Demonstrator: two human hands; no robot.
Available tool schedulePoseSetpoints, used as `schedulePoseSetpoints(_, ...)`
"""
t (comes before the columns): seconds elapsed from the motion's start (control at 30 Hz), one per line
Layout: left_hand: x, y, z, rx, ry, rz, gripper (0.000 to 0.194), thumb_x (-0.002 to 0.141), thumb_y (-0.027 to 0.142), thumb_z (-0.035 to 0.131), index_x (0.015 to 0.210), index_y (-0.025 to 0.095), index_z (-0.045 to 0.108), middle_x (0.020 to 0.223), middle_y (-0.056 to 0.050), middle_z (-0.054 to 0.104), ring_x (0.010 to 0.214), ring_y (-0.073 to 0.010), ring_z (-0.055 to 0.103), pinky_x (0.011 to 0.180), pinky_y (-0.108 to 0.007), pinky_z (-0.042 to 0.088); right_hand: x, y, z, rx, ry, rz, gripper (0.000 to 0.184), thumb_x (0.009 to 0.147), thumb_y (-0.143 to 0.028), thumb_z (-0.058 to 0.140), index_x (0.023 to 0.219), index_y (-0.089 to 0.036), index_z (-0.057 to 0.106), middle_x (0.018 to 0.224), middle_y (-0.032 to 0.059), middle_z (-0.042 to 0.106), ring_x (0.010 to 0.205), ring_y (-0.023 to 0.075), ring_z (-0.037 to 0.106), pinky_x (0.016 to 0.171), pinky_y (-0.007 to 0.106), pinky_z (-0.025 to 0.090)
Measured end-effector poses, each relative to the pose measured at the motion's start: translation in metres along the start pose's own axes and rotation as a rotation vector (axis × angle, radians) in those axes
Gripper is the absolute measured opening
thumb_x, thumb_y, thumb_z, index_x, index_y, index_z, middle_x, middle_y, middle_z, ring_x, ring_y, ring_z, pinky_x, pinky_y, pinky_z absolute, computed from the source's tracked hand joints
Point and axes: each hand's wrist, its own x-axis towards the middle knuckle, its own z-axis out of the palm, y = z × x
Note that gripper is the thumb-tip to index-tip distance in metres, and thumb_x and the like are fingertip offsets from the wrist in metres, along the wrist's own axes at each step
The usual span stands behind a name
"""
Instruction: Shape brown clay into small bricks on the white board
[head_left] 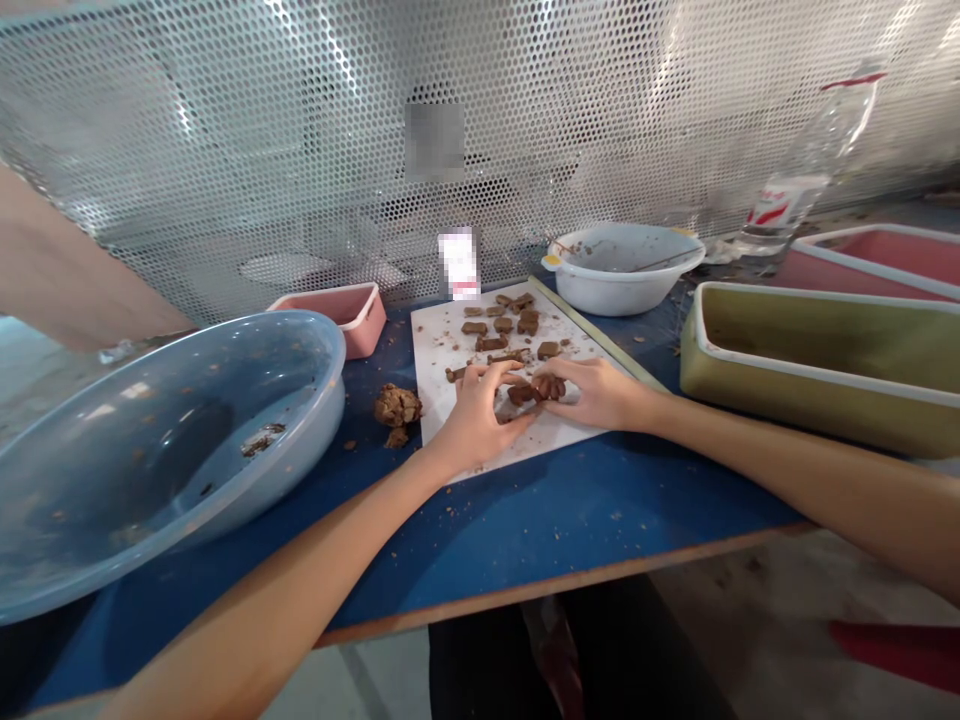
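On a white board [450,455], both hands work close together around a dark brown clay piece [522,394] with rounded lumps at its right end. My left hand [484,415] curves round the piece's left part, thumb in front and fingers behind. From the right, my right hand [596,392] pinches the lumpy end between thumb and fingers. Fingertips partly hide the piece. Behind the hands lie several small shaped brown clay pieces [491,343], some blocky, some bar-like. A rough brown clay lump [397,405] sits left of the board on the blue table [517,510].
A large blue basin [307,420] stands at left, a small pink box [367,320] behind it. At right are a white bowl [615,293], an olive trough [795,385], a red trough [825,262] and a plastic bottle [787,205]. Perforated metal mesh [300,150] rises behind.
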Motion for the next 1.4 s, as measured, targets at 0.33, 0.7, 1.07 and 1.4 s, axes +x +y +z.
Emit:
schedulePoseSetpoints(0.33, -0.0005, 0.0043, -0.0022, -0.012, -0.029, -0.008, 0.061, 0.095, 0.040, 0.078, 0.149, 0.030, 0.051, 0.137, -0.009, 0.074, 0.139, -0.0373, 0.054, 0.117, -0.061, 0.044, 0.0007, 0.0038, 0.0003, -0.021, 0.047, 0.023, 0.022, 0.093, -0.035, 0.078, 0.110, -0.023, 0.072, 0.087, 0.0026, 0.080, 0.076, 0.0192, 0.076, 0.073, 0.031, 0.061)
schedulePoseSetpoints(0.7, -0.0003, 0.0012, -0.0005, -0.005, -0.025, 0.001, 0.062, 0.093, 0.036, 0.077, 0.150, 0.029, 0.051, 0.138, -0.008, 0.074, 0.139, -0.0377, 0.053, 0.119, -0.063, 0.042, 0.0003, 0.0049, -0.0019, -0.020, 0.049, 0.002, 0.010, 0.092, -0.029, 0.076, 0.100, -0.023, 0.074, 0.087, 0.0027, 0.081, 0.076, 0.0195, 0.077, 0.074, 0.032, 0.060)
schedulePoseSetpoints(1.07, -0.0004, 0.0054, -0.0018, 0.028, 0.002, -0.039, 0.060, 0.093, 0.034, 0.078, 0.148, 0.031, 0.053, 0.137, -0.008, 0.074, 0.139, -0.0380, 0.053, 0.119, -0.062, 0.040, -0.0016, 0.0014, -0.0028, -0.030, 0.027, -0.051, 0.009, 0.099, -0.030, 0.071, 0.102, -0.022, 0.074, 0.084, 0.0016, 0.079, 0.074, 0.0180, 0.076, 0.070, 0.030, 0.059)
schedulePoseSetpoints(1.4, -0.0009, -0.0010, 0.0010, 0.005, -0.015, 0.010, 0.062, 0.096, 0.033, 0.076, 0.151, 0.029, 0.049, 0.138, -0.009, 0.075, 0.141, -0.0382, 0.052, 0.118, -0.063, 0.041, -0.0016, 0.0013, -0.0049, -0.096, -0.005, -0.215, 0.009, 0.104, -0.026, 0.066, 0.106, -0.022, 0.074, 0.095, 0.0037, 0.082, 0.083, 0.0189, 0.077, 0.078, 0.030, 0.060)
